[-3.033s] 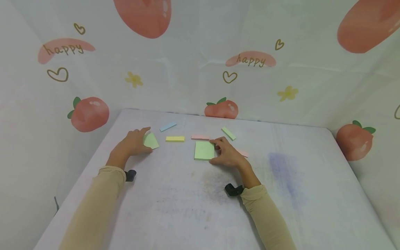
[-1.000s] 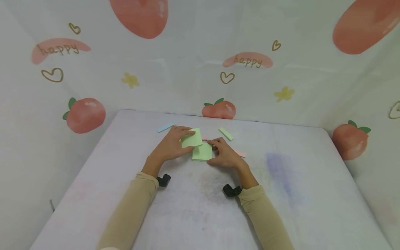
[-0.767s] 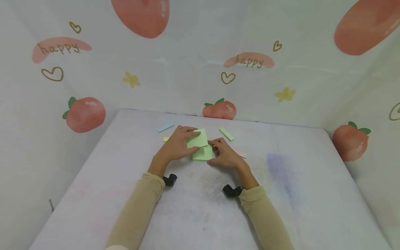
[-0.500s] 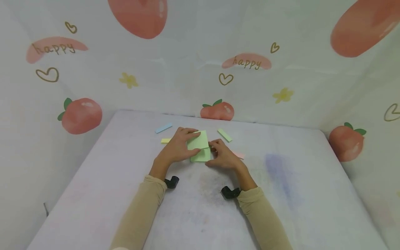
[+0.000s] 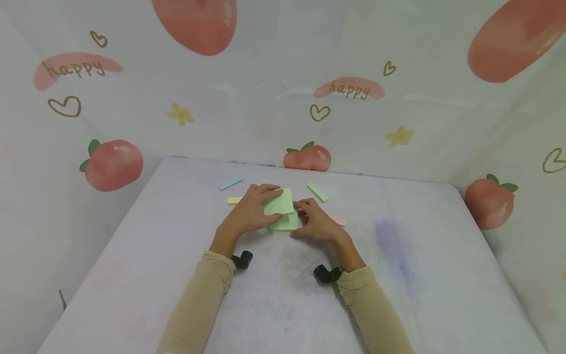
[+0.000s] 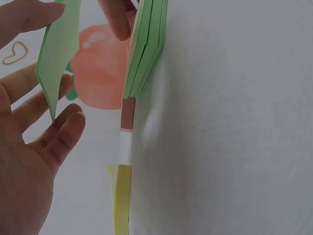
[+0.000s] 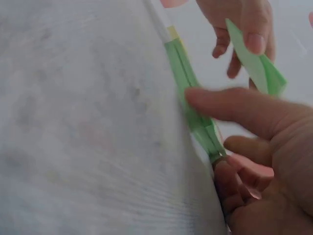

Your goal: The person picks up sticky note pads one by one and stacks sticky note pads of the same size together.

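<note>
My left hand [image 5: 250, 210] pinches a thin square green sticky note pad [image 5: 280, 202] between thumb and fingers. It holds the pad tilted, overlapping the back part of a green sticky note stack [image 5: 284, 226] in the head view. In the left wrist view, a gap shows between the held pad [image 6: 61, 54] and the stack [image 6: 150, 44], which has several layers. My right hand [image 5: 319, 223] grips the stack's right side, thumb at the front corner and fingers at the back one. The thumb lies against the stack's edge [image 7: 182, 66] in the right wrist view.
Narrow sticky note strips lie around the stack: blue [image 5: 231, 183] at back left, yellow [image 5: 233, 200] behind my left hand, green [image 5: 318, 192] at back right, pink [image 5: 339, 221] past my right hand. Another pink strip [image 6: 127, 113] shows in the left wrist view. Patterned cloth [image 5: 247, 128] backs the table.
From the table's left side, my left hand has carried the green pad rightward over the stack, hiding the near pink strip. During the last half second it lowers slightly. My right hand stays at the stack.
</note>
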`<state>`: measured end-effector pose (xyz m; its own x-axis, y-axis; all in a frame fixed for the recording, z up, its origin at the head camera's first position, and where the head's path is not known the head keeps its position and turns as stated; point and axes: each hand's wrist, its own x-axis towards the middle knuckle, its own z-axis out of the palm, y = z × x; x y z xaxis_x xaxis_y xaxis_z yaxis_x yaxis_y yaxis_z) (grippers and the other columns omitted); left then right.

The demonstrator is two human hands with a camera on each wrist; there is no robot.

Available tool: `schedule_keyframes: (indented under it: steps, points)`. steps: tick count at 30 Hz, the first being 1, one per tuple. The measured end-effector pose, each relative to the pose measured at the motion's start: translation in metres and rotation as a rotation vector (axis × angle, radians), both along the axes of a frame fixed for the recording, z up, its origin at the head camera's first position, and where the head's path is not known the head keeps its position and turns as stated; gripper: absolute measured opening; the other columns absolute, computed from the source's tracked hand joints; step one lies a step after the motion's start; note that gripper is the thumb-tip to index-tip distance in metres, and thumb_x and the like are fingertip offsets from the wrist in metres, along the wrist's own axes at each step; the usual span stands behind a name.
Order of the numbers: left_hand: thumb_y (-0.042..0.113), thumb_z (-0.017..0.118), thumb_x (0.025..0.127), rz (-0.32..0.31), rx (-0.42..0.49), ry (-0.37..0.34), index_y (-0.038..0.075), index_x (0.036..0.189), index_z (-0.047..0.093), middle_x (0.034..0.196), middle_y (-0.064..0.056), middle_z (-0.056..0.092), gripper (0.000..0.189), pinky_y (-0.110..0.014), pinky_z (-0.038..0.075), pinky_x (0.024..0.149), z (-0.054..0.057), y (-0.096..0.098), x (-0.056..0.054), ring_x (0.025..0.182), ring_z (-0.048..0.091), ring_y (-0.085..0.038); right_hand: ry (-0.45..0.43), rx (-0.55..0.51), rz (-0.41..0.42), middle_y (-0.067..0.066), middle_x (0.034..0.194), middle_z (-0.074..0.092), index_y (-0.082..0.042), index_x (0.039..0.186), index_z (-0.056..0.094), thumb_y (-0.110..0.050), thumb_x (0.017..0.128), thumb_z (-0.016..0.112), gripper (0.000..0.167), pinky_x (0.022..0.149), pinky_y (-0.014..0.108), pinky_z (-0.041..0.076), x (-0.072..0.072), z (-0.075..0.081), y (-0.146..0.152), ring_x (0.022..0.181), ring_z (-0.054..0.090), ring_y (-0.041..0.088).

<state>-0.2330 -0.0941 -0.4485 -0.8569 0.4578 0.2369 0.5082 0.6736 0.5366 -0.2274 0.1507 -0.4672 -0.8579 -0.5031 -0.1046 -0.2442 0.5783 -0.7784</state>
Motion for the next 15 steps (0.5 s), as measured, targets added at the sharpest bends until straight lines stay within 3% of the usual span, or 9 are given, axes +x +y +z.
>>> schedule_keyframes:
  steps: [4,8,12,15]
  points:
    - [0.04,0.076,0.087,-0.016,-0.02,-0.02,0.019,0.145,0.059,0.15,-0.001,0.055,0.064,-0.046,0.047,0.105,-0.0017,-0.0002,-0.0009,0.125,0.049,-0.029,-0.06,-0.031,-0.008,0.013,0.149,0.039,-0.013,0.158,0.037,-0.021,0.086,0.081,0.085,0.107,0.044,0.048,0.0004,0.004,0.0041,0.131,0.052,0.03]
    - [0.041,0.075,0.087,-0.023,-0.035,-0.035,0.019,0.145,0.059,0.151,0.0,0.053,0.064,-0.046,0.047,0.107,-0.003,0.001,-0.0005,0.128,0.047,-0.026,-0.087,-0.087,-0.098,0.01,0.152,0.045,-0.017,0.156,0.041,-0.024,0.095,0.07,0.068,0.106,0.048,0.049,0.0001,0.0077,0.0069,0.133,0.055,0.032]
    - [0.041,0.075,0.087,-0.027,-0.055,-0.05,0.022,0.145,0.058,0.152,0.005,0.052,0.063,-0.044,0.047,0.107,-0.0033,0.0046,0.0006,0.129,0.046,-0.022,-0.054,-0.173,-0.228,0.008,0.14,0.062,-0.016,0.148,0.052,-0.03,0.101,0.062,0.051,0.098,0.043,0.053,0.0002,0.0108,0.0064,0.123,0.063,0.028]
    - [0.041,0.075,0.086,-0.046,-0.052,-0.06,0.024,0.145,0.058,0.152,0.007,0.052,0.064,-0.043,0.048,0.106,-0.0015,0.0085,0.0022,0.128,0.046,-0.02,-0.019,-0.241,-0.276,0.012,0.126,0.069,-0.011,0.143,0.057,-0.031,0.103,0.06,0.045,0.092,0.037,0.055,-0.0007,0.01,0.0054,0.111,0.068,0.027]
